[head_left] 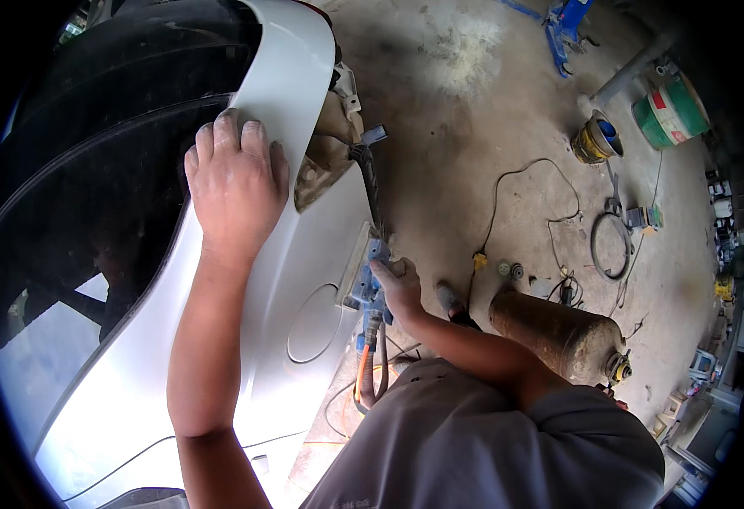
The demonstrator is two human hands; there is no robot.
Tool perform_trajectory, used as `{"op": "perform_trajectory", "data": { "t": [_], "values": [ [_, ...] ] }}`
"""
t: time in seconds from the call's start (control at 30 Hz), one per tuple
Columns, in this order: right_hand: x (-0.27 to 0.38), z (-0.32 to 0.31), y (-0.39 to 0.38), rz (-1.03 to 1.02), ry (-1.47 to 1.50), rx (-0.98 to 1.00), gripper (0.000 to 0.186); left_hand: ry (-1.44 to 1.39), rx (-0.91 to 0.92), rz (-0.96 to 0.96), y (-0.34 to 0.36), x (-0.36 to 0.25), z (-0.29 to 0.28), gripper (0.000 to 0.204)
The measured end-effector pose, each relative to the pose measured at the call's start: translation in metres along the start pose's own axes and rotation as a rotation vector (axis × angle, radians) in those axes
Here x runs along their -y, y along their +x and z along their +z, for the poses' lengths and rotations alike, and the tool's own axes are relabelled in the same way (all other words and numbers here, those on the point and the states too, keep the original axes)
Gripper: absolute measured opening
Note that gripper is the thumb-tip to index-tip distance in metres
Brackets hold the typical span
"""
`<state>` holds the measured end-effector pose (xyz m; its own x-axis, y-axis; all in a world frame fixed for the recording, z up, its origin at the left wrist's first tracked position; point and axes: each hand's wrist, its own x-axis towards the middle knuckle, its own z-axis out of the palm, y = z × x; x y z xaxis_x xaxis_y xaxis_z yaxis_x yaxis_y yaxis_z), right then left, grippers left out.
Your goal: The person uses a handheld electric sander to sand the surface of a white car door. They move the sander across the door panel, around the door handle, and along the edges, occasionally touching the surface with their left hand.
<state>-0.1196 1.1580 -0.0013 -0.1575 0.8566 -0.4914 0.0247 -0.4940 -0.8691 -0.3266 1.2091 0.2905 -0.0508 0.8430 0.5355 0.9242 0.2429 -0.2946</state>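
My left hand (240, 182), dusty at the fingertips, lies flat on the white car body (291, 76) beside the dark rear side window (109, 187). Its fingers are slightly apart and hold nothing. At the car's rear quarter panel, my right hand (400, 288) grips a blue power sander (370, 284). The sander's long pad is held upright along the panel, just past the round fuel flap (314, 322). An orange hose (361, 373) and a dark hose run down from the tool. Where the pad meets the panel is hard to make out.
A rusty gas cylinder (559, 335) lies on the concrete floor to my right. Beyond it are a loose black cable (508, 174), a coiled hose (609, 246), a yellow bucket (597, 140) and a green drum (671, 110). A blue jack (563, 34) stands farther off.
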Motion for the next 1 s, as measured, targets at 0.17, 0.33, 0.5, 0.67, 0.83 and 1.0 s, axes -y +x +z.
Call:
{"op": "perform_trajectory", "data": {
  "t": [0.17, 0.33, 0.5, 0.67, 0.83, 1.0],
  "values": [
    [-0.01, -0.019, 0.02, 0.021, -0.11, -0.161, 0.042, -0.034, -0.025, -0.007, 0.009, -0.004, 0.001, 0.038],
    [0.008, -0.006, -0.012, -0.097, -0.067, -0.061, 0.047, -0.022, -0.011, -0.006, 0.007, -0.001, -0.003, 0.038],
    [-0.017, -0.022, -0.008, -0.006, -0.216, -0.081, 0.06, -0.04, -0.008, -0.014, 0.007, -0.003, 0.001, 0.038],
    [0.002, -0.007, 0.011, -0.026, 0.007, -0.071, 0.043, -0.019, -0.006, -0.016, 0.002, 0.003, 0.001, 0.036],
    [0.01, -0.003, -0.01, -0.141, -0.054, -0.1, 0.042, -0.047, -0.007, -0.01, 0.006, -0.002, 0.002, 0.035],
    [-0.01, -0.013, 0.024, 0.091, 0.011, -0.079, 0.042, -0.047, -0.01, -0.014, 0.007, 0.003, 0.0, 0.035]
  ]
}}
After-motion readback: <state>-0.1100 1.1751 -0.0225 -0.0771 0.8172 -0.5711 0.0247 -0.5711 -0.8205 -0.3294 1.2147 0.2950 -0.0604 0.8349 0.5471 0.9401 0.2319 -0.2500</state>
